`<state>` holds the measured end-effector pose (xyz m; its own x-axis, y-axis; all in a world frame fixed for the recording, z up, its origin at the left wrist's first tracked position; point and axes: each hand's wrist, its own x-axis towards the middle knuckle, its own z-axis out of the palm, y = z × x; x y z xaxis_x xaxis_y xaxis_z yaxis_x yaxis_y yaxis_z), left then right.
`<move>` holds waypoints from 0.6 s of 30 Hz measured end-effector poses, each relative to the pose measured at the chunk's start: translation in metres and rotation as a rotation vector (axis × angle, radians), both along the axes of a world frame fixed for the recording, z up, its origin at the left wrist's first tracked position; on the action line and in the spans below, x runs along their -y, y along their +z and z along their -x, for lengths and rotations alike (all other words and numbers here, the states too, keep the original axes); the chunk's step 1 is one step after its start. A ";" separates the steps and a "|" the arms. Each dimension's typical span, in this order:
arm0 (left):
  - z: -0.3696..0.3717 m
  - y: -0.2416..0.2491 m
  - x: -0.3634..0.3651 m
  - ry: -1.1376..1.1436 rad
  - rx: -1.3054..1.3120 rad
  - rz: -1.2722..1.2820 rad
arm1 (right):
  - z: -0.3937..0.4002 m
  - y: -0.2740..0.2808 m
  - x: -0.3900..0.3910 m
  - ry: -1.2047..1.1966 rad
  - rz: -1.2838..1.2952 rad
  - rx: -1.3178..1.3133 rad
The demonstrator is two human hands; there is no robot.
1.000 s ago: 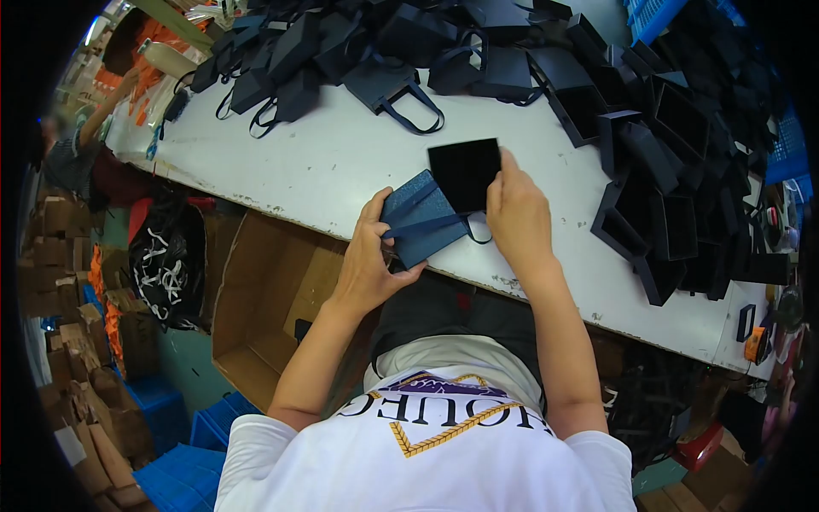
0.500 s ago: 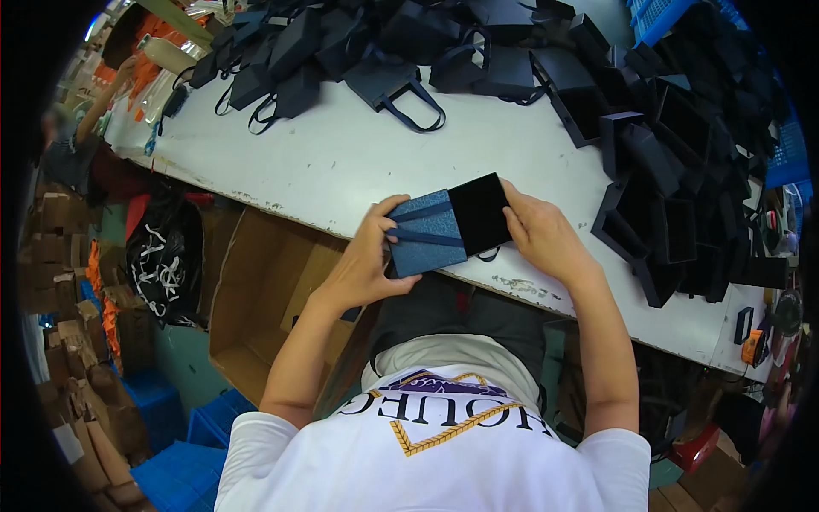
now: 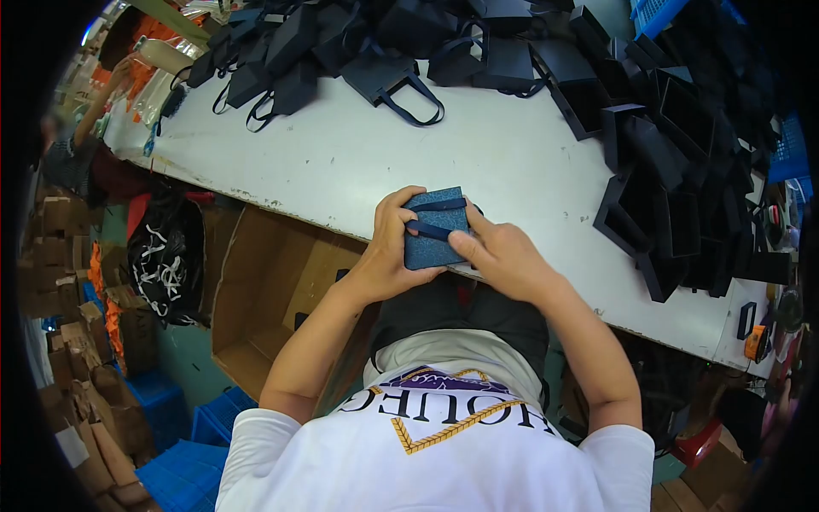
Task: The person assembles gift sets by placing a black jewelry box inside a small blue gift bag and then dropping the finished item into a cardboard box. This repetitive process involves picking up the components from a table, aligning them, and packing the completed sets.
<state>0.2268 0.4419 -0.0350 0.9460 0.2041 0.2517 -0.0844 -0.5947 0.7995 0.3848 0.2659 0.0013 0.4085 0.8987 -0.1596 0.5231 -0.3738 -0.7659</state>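
Observation:
A small blue glittery gift box (image 3: 432, 252) with dark ribbon handles is held over the table's near edge. My left hand (image 3: 391, 243) is closed around its left side, fingers at the top edge and thumb along the bottom. At the right edge, my right hand (image 3: 503, 256) grips the box, its thumb on the front face by a ribbon end and its other fingers partly hidden. One ribbon (image 3: 431, 229) passes over the fingers of my left hand. No black inner part shows at the box's right end.
Many black boxes (image 3: 294, 90), some with ribbon handles, pile up along the back of the white table (image 3: 299, 175). Open black trays (image 3: 631, 209) are heaped at the right. A cardboard box (image 3: 256, 290) stands below the table's left edge. Another person's arm (image 3: 98, 107) is at the far left.
The black inner box that stuck out on the right has gone inside the blue outer part. My right hand has moved left to the box's edge, and my left hand has shifted slightly right.

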 end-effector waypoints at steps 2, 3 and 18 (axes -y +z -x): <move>-0.001 0.003 -0.005 -0.022 -0.019 0.023 | -0.019 0.014 0.000 -0.009 0.027 -0.017; 0.000 0.004 -0.006 -0.030 -0.023 0.031 | -0.028 0.012 -0.001 -0.072 -0.097 -0.006; 0.002 0.003 -0.006 -0.018 -0.060 0.051 | -0.026 -0.010 -0.046 -0.112 -0.124 -0.204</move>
<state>0.2251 0.4475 -0.0319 0.9627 0.1985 0.1839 -0.0454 -0.5517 0.8328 0.4105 0.3122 -0.0089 0.4774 0.8675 -0.1398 0.3140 -0.3171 -0.8949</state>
